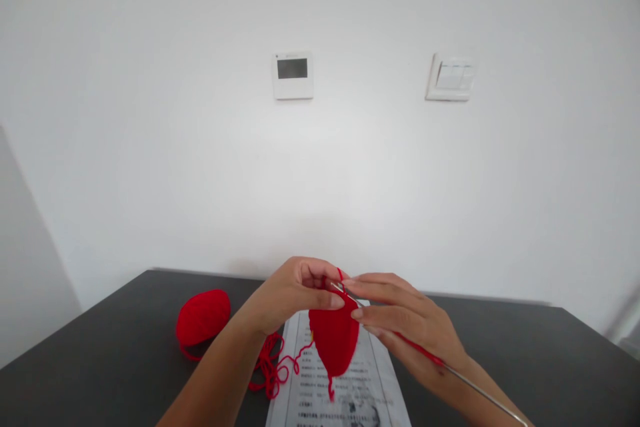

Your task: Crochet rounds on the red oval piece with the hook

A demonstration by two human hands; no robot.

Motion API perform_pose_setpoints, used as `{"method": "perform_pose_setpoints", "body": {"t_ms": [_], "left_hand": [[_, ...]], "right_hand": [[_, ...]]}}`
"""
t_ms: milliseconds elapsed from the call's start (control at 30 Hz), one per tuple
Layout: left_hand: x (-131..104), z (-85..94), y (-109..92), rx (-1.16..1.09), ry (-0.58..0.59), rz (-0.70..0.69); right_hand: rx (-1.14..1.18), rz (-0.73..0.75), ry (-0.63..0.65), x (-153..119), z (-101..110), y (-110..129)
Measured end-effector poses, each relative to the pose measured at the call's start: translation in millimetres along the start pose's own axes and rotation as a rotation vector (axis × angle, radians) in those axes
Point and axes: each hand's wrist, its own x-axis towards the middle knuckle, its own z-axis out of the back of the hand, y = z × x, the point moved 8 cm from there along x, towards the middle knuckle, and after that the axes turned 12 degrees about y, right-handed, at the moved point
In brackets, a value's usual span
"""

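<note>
My left hand (305,287) pinches the top edge of a red crocheted piece (336,340) between thumb and fingers. A strand of red yarn runs over its raised index finger. My right hand (413,317) closes on a long metal crochet hook (473,383) with a red grip section. The hook's tip lies at the piece's top edge, by the left thumb and the yarn. The piece hangs down, tapering to a short yarn tail (331,388). Something small and yellow shows at its left edge. The palms hide part of the piece and hook.
A ball of red yarn (203,317) sits left on the dark table (125,327). Loose, tangled yarn (270,367) lies beside my left forearm. Printed sheets (320,407) lie under my hands. The white wall behind bears a thermostat panel (293,77) and a light switch (451,78).
</note>
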Motion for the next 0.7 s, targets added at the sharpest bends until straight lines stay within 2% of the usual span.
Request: {"method": "perform_pose_setpoints", "body": {"t_ms": [133, 267, 567, 700], "left_hand": [[-1.7, 3.1, -3.0, 0.044, -0.062, -0.013], [-2.5, 6.5, -12.3, 0.122, -0.181, -0.123], [-7.5, 4.1, -24.3, 0.208, -0.42, -0.295], [-8.2, 8.0, -20.8, 0.154, -0.458, -0.314]], "right_hand": [[0.015, -0.066, -0.003, 0.0, -0.2, -2.8], [0.053, -0.162, -0.037, -4.2, 2.1, -8.9], [-0.022, -0.151, -0.055, -5.4, 1.1, -6.7], [-0.095, -0.139, -0.063, -6.8, -0.9, -6.6]]}}
